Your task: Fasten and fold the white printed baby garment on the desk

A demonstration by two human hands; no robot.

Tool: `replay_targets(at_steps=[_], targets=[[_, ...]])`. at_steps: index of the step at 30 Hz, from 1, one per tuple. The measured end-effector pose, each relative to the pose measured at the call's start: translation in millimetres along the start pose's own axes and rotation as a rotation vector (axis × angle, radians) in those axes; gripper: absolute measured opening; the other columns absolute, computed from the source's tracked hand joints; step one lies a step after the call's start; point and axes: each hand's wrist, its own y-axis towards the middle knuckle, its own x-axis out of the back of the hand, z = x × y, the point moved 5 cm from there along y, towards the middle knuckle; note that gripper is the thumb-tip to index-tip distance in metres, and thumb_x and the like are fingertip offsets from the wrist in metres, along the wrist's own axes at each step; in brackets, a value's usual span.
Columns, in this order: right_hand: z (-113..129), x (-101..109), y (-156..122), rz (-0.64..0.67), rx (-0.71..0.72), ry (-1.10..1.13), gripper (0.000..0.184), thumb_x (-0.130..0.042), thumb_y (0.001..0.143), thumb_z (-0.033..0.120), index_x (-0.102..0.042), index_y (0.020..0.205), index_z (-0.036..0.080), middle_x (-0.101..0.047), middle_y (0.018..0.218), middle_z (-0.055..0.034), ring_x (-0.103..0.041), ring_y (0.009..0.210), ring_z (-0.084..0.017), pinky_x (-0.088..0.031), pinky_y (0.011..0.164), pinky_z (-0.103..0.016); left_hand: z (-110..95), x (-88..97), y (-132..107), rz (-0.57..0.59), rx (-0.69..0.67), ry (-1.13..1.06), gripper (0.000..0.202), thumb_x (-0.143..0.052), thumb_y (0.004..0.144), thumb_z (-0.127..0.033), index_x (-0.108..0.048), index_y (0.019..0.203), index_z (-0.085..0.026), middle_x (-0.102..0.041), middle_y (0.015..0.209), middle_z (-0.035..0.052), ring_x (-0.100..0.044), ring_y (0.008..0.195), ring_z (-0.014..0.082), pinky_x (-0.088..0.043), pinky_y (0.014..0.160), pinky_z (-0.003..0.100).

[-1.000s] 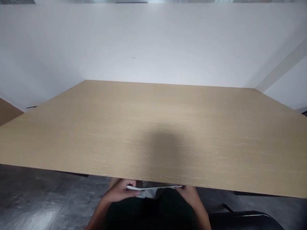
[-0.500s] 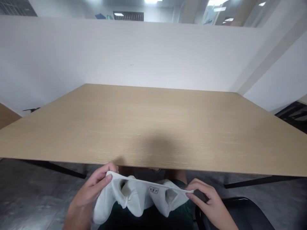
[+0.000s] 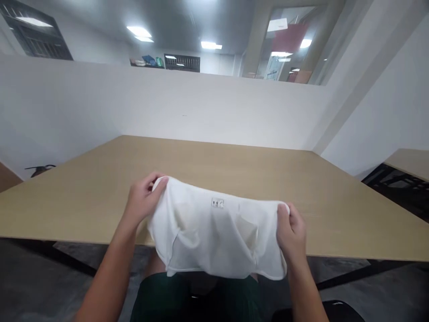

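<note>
A white cloth garment [image 3: 219, 241] hangs stretched out between my hands, over the near edge of the table. Its exact kind is unclear; two pocket-like folds show on its face, and a small printed label [image 3: 217, 203] sits near the upper edge. My left hand [image 3: 145, 197] pinches the upper left corner between thumb and fingers. At the upper right corner, my right hand [image 3: 292, 230] is closed on the fabric, thumb in front. The lower edge dangles loose above my lap.
The wooden table [image 3: 214, 163] extends to a white partition [image 3: 201, 107] with glass above. A second table [image 3: 410, 161] stands at the right, with dark slats below. Part of a black chair [image 3: 338, 308] shows at the bottom right. Dark table legs [image 3: 348, 273] stand underneath.
Both hands have risen and moved forward with the garment, from below the table edge to over it. The bunched fabric now hangs spread open. The view has tilted up.
</note>
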Motion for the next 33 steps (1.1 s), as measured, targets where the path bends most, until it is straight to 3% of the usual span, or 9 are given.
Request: replay_targets(at_steps=[3,8,11,14,17,20,25,29,33], targets=[[-29.8,-44.1,61.7,0.006,0.129,-0.181,0.051,-0.05,0.106,0.054,-0.039,0.071,0.018,-0.036,0.067,0.0018,-0.035,0.064,-0.012,-0.029,0.061,-0.027,28.2,-43.9,42.1,-0.02,-0.048,0.349,0.034,-0.051,0.103,-0.047,-0.073,0.103,-0.02,-0.074,0.092,0.005,-0.066,0.084,0.0199,-0.041,0.073,0.029],[-102.7,-108.0,126.2,0.219,0.102,-0.54,0.048,-0.043,0.104,0.049,-0.042,0.067,0.018,-0.047,0.065,-0.0024,-0.043,0.066,-0.015,-0.029,0.067,-0.03,108.0,-118.4,81.9,0.301,0.029,0.758,0.043,-0.034,0.109,-0.046,-0.068,0.12,-0.021,-0.076,0.103,0.0124,-0.071,0.097,0.0289,-0.04,0.072,0.034],[-129.5,-124.5,141.4,0.258,0.087,-0.612,0.047,-0.047,0.102,0.05,-0.047,0.067,0.018,-0.056,0.069,-0.0067,-0.044,0.067,-0.017,-0.026,0.066,-0.031,136.3,-140.3,92.8,0.408,0.061,0.825,0.045,-0.032,0.11,-0.046,-0.067,0.121,-0.021,-0.075,0.109,0.0137,-0.071,0.102,0.0308,-0.044,0.077,0.035],[-144.2,-129.6,153.2,0.261,0.066,-0.678,0.046,-0.05,0.1,0.051,-0.055,0.069,0.018,-0.061,0.074,-0.0104,-0.043,0.069,-0.019,-0.023,0.066,-0.032,147.0,-149.9,100.4,0.412,0.074,0.823,0.046,-0.031,0.109,-0.048,-0.066,0.123,-0.023,-0.075,0.111,0.0137,-0.071,0.103,0.0312,-0.046,0.08,0.037],[-154.4,-127.3,163.7,0.283,0.011,-0.717,0.048,-0.053,0.097,0.054,-0.06,0.068,0.018,-0.062,0.074,-0.0096,-0.044,0.069,-0.019,-0.023,0.065,-0.032,151.9,-151.5,104.6,0.383,0.088,0.798,0.042,-0.038,0.107,-0.049,-0.065,0.127,-0.025,-0.075,0.111,0.0124,-0.07,0.102,0.0309,-0.046,0.08,0.037],[-161.2,-121.9,167.7,0.378,-0.029,-0.656,0.054,-0.056,0.093,0.061,-0.052,0.062,0.017,-0.054,0.065,-0.0047,-0.044,0.066,-0.017,-0.025,0.064,-0.031,156.1,-148.1,105.6,0.38,0.09,0.794,0.037,-0.045,0.103,-0.046,-0.067,0.123,-0.023,-0.075,0.11,0.0125,-0.07,0.101,0.0308,-0.045,0.078,0.036],[-161.6,-116.7,160.7,0.598,-0.007,-0.36,0.047,-0.061,0.084,0.059,-0.053,0.064,0.017,-0.052,0.067,-0.0019,-0.044,0.067,-0.015,-0.031,0.066,-0.029,154.4,-138.6,106.4,0.437,0.082,0.744,0.022,-0.055,0.094,-0.037,-0.067,0.089,-0.02,-0.074,0.093,0.0105,-0.067,0.087,0.0267,-0.037,0.068,0.033],[-159.9,-113.9,161.4,0.467,-0.005,-0.267,0.043,-0.058,0.083,0.057,-0.051,0.067,0.018,-0.047,0.067,-0.0005,-0.042,0.067,-0.015,-0.032,0.067,-0.03,125.4,-132.9,118.7,0.447,0.094,0.448,0.028,-0.061,0.086,-0.032,-0.046,0.066,-0.019,-0.055,0.065,0.0005,-0.05,0.065,0.0151,-0.028,0.061,0.029],[-160.2,-116.2,162.9,0.386,-0.032,-0.234,0.045,-0.057,0.082,0.062,-0.053,0.071,0.018,-0.044,0.066,0.0004,-0.04,0.066,-0.015,-0.032,0.067,-0.03,69.8,-148.2,133.3,0.575,0.251,0.126,0.035,-0.059,0.088,-0.036,-0.039,0.064,-0.02,-0.038,0.056,-0.0032,-0.036,0.051,0.0104,-0.023,0.053,0.028]])
